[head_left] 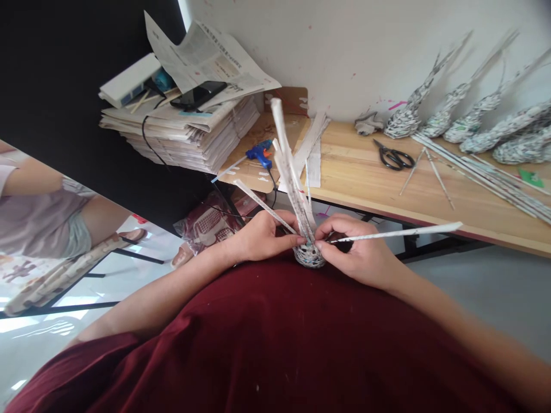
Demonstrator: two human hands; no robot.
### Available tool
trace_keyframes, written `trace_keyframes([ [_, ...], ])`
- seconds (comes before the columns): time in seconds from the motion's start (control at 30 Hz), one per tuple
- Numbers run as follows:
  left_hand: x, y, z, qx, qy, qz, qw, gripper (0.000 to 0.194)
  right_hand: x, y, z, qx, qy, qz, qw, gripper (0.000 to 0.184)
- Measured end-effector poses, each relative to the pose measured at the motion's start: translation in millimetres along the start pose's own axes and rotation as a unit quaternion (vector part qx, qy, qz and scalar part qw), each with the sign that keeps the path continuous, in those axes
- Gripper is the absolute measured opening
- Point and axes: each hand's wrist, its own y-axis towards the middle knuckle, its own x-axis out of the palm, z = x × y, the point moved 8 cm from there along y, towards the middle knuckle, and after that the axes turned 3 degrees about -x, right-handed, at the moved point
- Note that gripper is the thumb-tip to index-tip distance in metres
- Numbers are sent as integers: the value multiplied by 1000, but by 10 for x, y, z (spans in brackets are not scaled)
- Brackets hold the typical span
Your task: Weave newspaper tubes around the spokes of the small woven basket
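Note:
A small woven base of rolled newspaper tubes (308,255) rests on my lap, against dark red cloth. Several tube ends (289,166) stick up from it. My left hand (258,235) is closed on the weave from the left, fingertips pinching near the upright tubes. My right hand (364,252) is closed on a long paper tube (400,232) that runs out to the right, and it also presses against the woven base.
A wooden table (370,183) ahead holds scissors (396,157), a blue glue gun (260,154), loose paper tubes (477,172) and woven paper cones (465,117) by the wall. A newspaper stack (185,132) with a phone (198,94) stands left. Another person sits at far left (47,212).

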Motion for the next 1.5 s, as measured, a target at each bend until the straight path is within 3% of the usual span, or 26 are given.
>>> trace_keyframes([
  [0.13, 23, -1, -97, -20, -59, -5, 998, 19, 23, 10, 17, 3, 16, -30, 999, 12],
  [0.3, 42, 5, -129, -22, -33, 5, 999, 18, 69, 35, 64, 23, 49, -58, 997, 13],
  [0.5, 26, 2, -102, -35, 2, 24, 999, 16, 67, 37, 33, 18, 41, -50, 998, 8],
  [0.77, 43, 32, -64, -27, 43, 10, 999, 13, 48, 15, 15, -10, 53, -10, 999, 5],
  [0.9, 40, 39, -33, -22, 87, 13, 996, 14, 66, 11, 67, 15, 73, -1, 997, 6],
  [1.03, 38, 25, -49, -32, 66, 9, 997, 13, 93, 8, 80, 33, 80, -37, 996, 6],
  [1.2, 25, 25, -92, -51, 72, 16, 996, 12, 104, 20, -19, -14, 36, -77, 996, 11],
  [1.37, 21, 30, -104, -56, 61, 23, 996, 10, 89, 37, -78, -54, -6, -45, 997, 3],
  [1.5, 18, 26, -69, -26, 61, 33, 997, 12, 113, 24, -24, -32, 16, -11, 999, 3],
])
